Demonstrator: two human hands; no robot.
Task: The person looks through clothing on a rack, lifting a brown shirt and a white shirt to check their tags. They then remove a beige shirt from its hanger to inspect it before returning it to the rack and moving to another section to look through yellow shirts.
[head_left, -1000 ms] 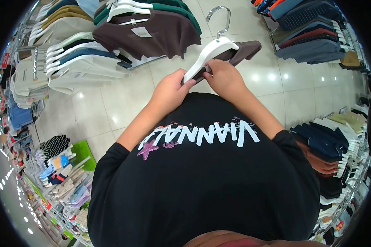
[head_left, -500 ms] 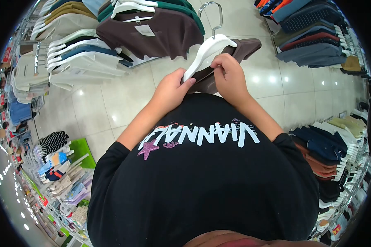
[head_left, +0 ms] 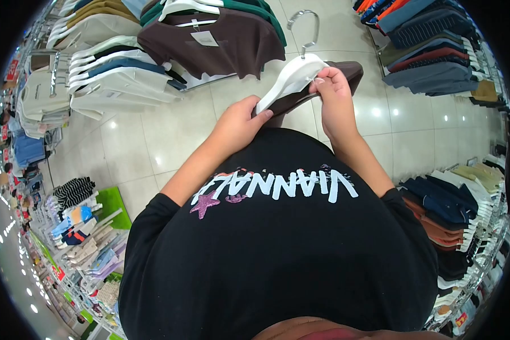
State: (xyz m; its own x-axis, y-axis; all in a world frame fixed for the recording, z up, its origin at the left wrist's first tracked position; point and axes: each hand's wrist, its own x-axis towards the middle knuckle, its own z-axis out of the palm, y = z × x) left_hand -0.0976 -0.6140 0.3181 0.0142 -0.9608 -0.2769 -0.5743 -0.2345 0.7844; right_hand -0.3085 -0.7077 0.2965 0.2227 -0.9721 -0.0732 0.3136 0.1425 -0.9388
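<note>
A white hanger [head_left: 283, 85] with a metal hook is held up in front of my chest, tilted, its hook pointing away from me. A dark brown garment [head_left: 345, 78] hangs on it, partly behind my hands. My left hand [head_left: 245, 122] is closed round the lower left end of the hanger, thumb on top. My right hand [head_left: 334, 96] pinches at the garment's neckline near the hanger's right arm; a small thin piece, perhaps a clear tag loop, shows at its fingertips.
Ahead to the left, a brown shirt [head_left: 221, 42] with a white tag hangs on a rack. White and blue garments [head_left: 119, 79] hang beside it. More racks with dark garments [head_left: 430, 62] stand on the right, and folded clothes lie at the lower left. Tiled floor [head_left: 136, 141] lies between.
My right hand has moved a little right and turned, its fingertips now up by the hanger's right arm. The hanger has shifted slightly right, with my left hand still on it.
</note>
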